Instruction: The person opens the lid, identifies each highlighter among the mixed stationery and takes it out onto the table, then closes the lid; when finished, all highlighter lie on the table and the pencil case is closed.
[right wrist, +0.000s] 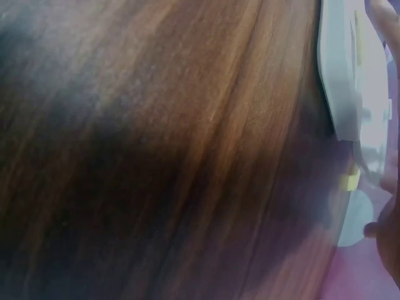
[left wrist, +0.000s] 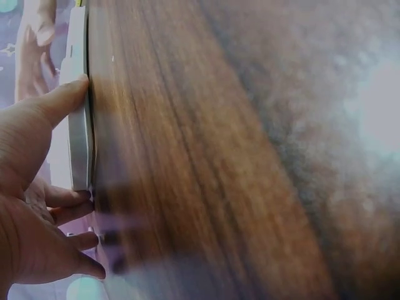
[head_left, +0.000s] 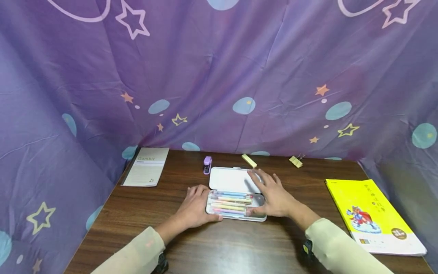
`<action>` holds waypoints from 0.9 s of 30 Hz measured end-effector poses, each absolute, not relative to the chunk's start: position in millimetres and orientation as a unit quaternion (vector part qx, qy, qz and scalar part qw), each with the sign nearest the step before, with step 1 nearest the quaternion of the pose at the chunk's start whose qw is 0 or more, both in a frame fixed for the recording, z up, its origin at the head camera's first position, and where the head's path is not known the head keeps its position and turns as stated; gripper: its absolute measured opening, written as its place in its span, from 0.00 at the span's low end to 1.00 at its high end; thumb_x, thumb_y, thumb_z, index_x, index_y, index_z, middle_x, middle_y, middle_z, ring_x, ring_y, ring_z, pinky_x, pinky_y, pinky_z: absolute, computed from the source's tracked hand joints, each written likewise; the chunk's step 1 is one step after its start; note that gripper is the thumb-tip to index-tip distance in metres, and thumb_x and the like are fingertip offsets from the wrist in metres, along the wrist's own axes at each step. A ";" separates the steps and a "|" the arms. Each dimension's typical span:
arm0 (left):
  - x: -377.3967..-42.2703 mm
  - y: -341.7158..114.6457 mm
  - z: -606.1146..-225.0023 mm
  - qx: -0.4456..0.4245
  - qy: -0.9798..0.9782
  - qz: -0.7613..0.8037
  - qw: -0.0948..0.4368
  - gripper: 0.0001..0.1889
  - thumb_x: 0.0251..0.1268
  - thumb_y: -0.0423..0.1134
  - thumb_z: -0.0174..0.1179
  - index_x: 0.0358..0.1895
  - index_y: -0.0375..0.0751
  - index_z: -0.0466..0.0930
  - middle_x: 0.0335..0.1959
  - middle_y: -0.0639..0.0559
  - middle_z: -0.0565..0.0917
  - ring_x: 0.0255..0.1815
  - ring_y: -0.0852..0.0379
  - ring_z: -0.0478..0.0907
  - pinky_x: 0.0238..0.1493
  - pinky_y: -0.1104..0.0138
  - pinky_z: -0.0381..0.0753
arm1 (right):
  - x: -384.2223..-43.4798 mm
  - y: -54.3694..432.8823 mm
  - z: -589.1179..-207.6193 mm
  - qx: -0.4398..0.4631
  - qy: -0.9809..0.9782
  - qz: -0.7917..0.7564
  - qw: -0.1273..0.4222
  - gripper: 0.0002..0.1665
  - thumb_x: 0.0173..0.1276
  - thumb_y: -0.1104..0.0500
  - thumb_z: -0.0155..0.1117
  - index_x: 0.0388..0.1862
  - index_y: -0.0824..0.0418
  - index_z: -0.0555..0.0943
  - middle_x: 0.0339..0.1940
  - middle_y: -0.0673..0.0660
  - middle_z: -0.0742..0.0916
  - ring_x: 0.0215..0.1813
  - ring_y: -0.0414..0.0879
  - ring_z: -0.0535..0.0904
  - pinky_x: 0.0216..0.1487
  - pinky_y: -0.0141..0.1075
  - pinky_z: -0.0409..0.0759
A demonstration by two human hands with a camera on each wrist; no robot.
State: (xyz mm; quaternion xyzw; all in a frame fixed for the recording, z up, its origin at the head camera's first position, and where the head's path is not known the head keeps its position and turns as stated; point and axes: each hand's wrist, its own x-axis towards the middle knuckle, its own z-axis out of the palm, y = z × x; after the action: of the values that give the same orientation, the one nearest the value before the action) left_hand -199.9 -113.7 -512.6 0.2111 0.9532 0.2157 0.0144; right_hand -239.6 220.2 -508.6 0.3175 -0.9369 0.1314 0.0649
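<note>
While both hands flank it, the white pencil case (head_left: pixel 239 218) lies midway between the bench's left and right edges, its lid (head_left: pixel 229 179) folded back toward the far edge.

The left hand (head_left: pixel 197 207) holds the case's left end, thumb on the near wall and fingers round the end; the right hand (head_left: pixel 276 198) has its fingers spread wide, some at the lid's right end, the thumb over the base's right end, beside a row of pens (head_left: pixel 232 201). Along the far edge of the bench (head_left: pixel 239 247) stand or lie a purple stapler (head_left: pixel 207 165), a pale yellow bar (head_left: pixel 249 160) just behind the lid and a yellow binder clip (head_left: pixel 295 161); a notepad (head_left: pixel 147 165) occupies the far left corner, and a yellow book (head_left: pixel 369 213) lies by the right edge.
</note>
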 end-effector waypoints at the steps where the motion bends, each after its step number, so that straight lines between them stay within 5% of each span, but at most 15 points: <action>1: -199.7 -113.7 -512.9 0.211 0.953 0.216 0.015 0.49 0.55 0.69 0.81 0.69 0.35 0.80 0.68 0.40 0.78 0.76 0.36 0.72 0.87 0.33 0.61 | -239.1 220.5 -509.8 0.316 -0.937 0.140 0.047 0.84 0.54 0.16 0.77 0.95 0.51 0.47 0.92 0.66 0.61 0.91 0.69 0.58 0.81 0.84 0.55; 20: -198.2 -117.0 -510.0 0.208 0.953 0.218 0.035 0.53 0.54 0.72 0.79 0.75 0.37 0.77 0.73 0.39 0.74 0.79 0.32 0.69 0.87 0.28 0.57 | -239.8 220.2 -517.5 0.309 -0.935 0.171 -0.018 0.83 0.51 0.15 0.78 0.95 0.46 0.50 0.90 0.68 0.64 0.91 0.74 0.56 0.80 0.87 0.52; 27: -205.5 -118.5 -507.9 0.206 0.954 0.209 0.060 0.69 0.54 0.79 0.74 0.88 0.32 0.58 0.88 0.32 0.61 0.89 0.31 0.58 0.87 0.25 0.52 | -240.4 219.9 -517.0 0.308 -0.937 0.166 -0.019 0.81 0.50 0.15 0.78 0.94 0.45 0.54 0.89 0.68 0.66 0.91 0.72 0.57 0.80 0.86 0.52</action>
State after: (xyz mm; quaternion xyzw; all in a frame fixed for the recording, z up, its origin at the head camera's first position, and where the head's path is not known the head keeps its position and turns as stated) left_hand -205.5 -118.5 -507.9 0.2065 0.9540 0.2090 0.0603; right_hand -240.4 219.9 -517.0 0.3082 -0.9366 0.1656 -0.0187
